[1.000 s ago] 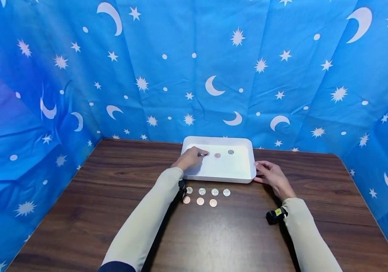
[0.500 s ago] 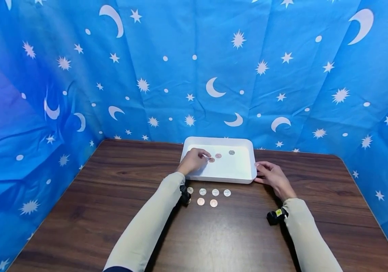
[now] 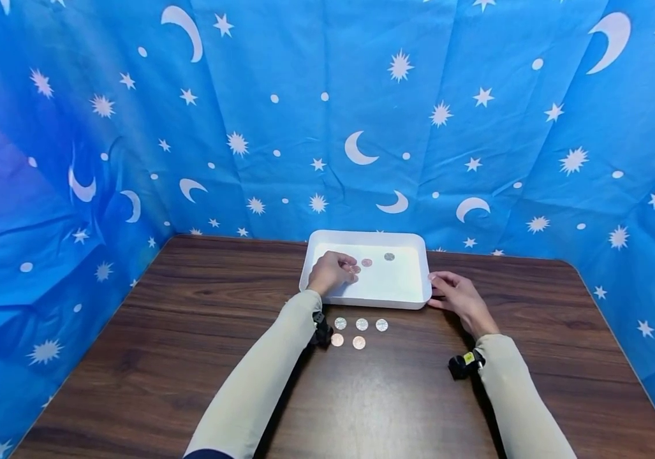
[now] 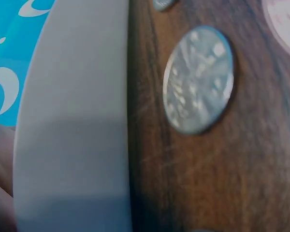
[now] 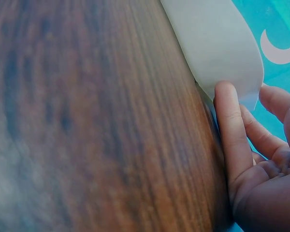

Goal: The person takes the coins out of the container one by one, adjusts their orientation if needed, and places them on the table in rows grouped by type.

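My left hand (image 3: pixel 329 273) reaches over the near-left wall of a white tray (image 3: pixel 396 287). Its thumb and forefinger lie on either side of a copper-coloured coin (image 3: pixel 356 269) and seem to pinch it at the tray floor. A second copper-coloured coin (image 3: pixel 367 262) and a silver coin (image 3: pixel 389 257) lie farther right inside. My right hand (image 3: pixel 460 296) holds the tray's right front corner, its fingertips against the outer wall. The right wrist view shows one straight finger (image 5: pixel 228 121) pressed to that wall and another fingertip at the rim.
In front of the tray lie silver coins (image 3: pixel 361 324) in a row, with copper-coloured coins (image 3: pixel 358 342) in a nearer row. My left wrist covers the left end of both rows. The brown table (image 3: pixel 407 401) backs onto a blue curtain (image 3: pixel 281 127).
The copper-coloured coin by my left fingertips has shifted slightly right and nearer. My left hand moved right, and thumb and finger now flank the coin. The right hand stayed on the tray.
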Demonstrator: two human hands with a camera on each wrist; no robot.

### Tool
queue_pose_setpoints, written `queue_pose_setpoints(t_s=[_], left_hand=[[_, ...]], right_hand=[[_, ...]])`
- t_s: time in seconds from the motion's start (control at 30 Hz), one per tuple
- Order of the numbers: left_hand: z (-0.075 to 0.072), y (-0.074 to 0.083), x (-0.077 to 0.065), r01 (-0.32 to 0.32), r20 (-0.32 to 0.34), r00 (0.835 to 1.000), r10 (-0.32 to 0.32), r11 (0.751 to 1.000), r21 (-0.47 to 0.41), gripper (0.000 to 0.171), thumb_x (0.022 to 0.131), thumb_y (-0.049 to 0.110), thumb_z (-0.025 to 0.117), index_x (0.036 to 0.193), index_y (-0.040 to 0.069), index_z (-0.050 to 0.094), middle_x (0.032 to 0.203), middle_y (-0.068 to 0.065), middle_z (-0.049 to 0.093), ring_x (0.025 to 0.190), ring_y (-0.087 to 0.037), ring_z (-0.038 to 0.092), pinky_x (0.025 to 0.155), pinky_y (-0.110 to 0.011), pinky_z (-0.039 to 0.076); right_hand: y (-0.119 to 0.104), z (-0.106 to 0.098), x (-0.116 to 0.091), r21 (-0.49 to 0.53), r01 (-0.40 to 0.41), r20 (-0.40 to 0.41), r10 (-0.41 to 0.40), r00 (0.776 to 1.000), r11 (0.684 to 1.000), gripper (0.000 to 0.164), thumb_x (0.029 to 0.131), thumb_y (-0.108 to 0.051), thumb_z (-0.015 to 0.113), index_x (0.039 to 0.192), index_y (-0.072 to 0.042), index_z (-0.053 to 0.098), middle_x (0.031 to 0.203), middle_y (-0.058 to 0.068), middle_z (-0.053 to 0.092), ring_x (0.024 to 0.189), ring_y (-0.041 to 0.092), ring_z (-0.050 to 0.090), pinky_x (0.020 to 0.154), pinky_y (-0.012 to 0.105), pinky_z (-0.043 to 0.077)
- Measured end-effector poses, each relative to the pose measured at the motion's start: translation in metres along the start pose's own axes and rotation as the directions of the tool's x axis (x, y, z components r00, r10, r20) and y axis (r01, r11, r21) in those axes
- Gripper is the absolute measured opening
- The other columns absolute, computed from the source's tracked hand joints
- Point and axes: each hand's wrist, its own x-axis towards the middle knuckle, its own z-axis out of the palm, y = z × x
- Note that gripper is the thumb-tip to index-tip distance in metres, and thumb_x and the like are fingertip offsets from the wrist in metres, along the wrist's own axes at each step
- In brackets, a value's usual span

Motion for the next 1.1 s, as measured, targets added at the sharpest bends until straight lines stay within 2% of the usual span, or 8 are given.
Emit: queue_pose_setpoints(t_s=[0.13,0.37,0.6,0.77,1.1], left_hand=[[0.0042,0.0013,-0.0003,-0.001,-0.026,1.000,0.002,0.999,0.037,0.035,0.085,0.013,0.088,0.119,0.017,0.081,0.087,0.003,0.066,0.079,-0.016,0.057,0.073,-0.032,0.040],[0.0047,0.0037,0.0013,-0.020,-0.032,0.999,0.023,0.997,0.079,0.031,0.086,0.013,0.088,0.116,0.018,0.082,0.089,0.000,0.067,0.079,-0.019,0.057,0.070,-0.033,0.041],[0.0012,0.0057,0.0013,-0.019,0.016,1.000,0.017,0.993,0.121,0.017,0.089,0.014,0.086,0.105,0.018,0.083,0.092,-0.003,0.067,0.083,-0.022,0.058,0.077,-0.038,0.045],[0.0010,0.0066,0.0026,-0.029,0.049,0.999,0.022,0.988,0.151,0.015,0.090,0.014,0.085,0.104,0.016,0.080,0.094,-0.003,0.067,0.085,-0.022,0.058,0.081,-0.039,0.046],[0.0004,0.0054,0.0003,-0.101,0.020,0.995,0.100,0.978,0.182,0.018,0.088,0.012,0.086,0.099,0.014,0.071,0.086,0.001,0.064,0.075,-0.017,0.055,0.068,-0.033,0.040]], right_hand=[[0.0010,-0.0009,0.0001,-0.007,-0.008,-0.001,0.008,1.000,1.000,0.053,0.112,-0.024,0.054,0.153,0.008,0.043,0.138,0.023,0.053,0.101,0.012,0.064,0.084,0.023,0.059],[-0.0013,-0.0009,0.0004,-0.012,0.004,-0.010,-0.004,1.000,1.000,0.054,0.112,-0.025,0.054,0.153,0.009,0.043,0.136,0.023,0.054,0.098,0.011,0.064,0.083,0.023,0.060],[0.0005,0.0014,0.0003,-0.019,-0.015,-0.018,0.014,1.000,1.000,0.053,0.112,-0.025,0.054,0.153,0.009,0.043,0.137,0.023,0.054,0.098,0.010,0.064,0.084,0.022,0.059],[0.0010,0.0031,-0.0015,-0.018,-0.010,-0.016,0.010,1.000,1.000,0.054,0.113,-0.024,0.053,0.153,0.009,0.042,0.139,0.025,0.053,0.098,0.010,0.064,0.083,0.022,0.059],[0.0032,0.0017,-0.0006,-0.021,-0.009,-0.027,0.008,1.000,1.000,0.054,0.112,-0.026,0.054,0.152,0.008,0.044,0.135,0.021,0.055,0.096,0.008,0.065,0.084,0.023,0.059]])
